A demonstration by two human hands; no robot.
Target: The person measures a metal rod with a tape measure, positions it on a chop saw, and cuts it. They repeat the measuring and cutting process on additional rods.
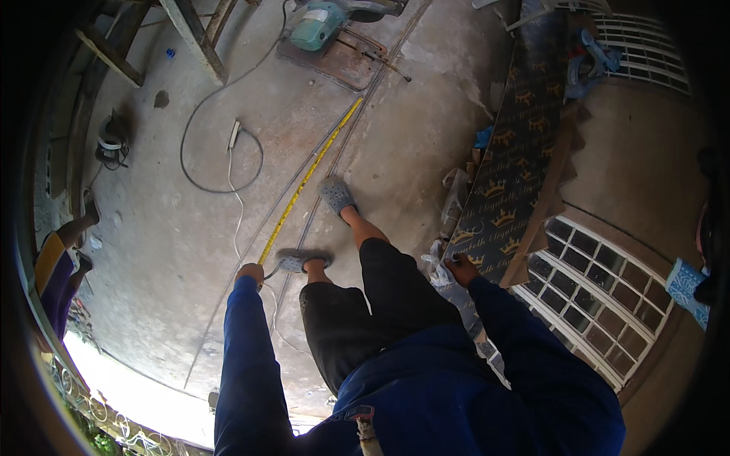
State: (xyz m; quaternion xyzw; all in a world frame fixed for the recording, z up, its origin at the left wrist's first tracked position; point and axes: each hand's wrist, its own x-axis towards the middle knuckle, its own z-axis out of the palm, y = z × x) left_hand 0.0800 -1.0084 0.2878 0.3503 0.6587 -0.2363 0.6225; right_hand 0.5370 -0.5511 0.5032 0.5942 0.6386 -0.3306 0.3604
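While the left fingers (pixel 250 270) hold one yellow tape (pixel 311 172) — two clogs (pixel 335 196) nearby — I cannot tell how the right fingers (pixel 458 267) stand.

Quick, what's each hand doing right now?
Left hand: closed, holding the yellow tape measure.
Right hand: by the black patterned board; open or closed, can't tell.

Tape (pixel 308 176) runs ahead-right from the left fingers (pixel 249 268); machine (pixel 313 29) beyond its far end. Socket (pixel 234 135) ahead of those fingers. Board (pixel 498 167) ahead-right of the right fingers (pixel 458 263); grille (pixel 598 279) to their right.
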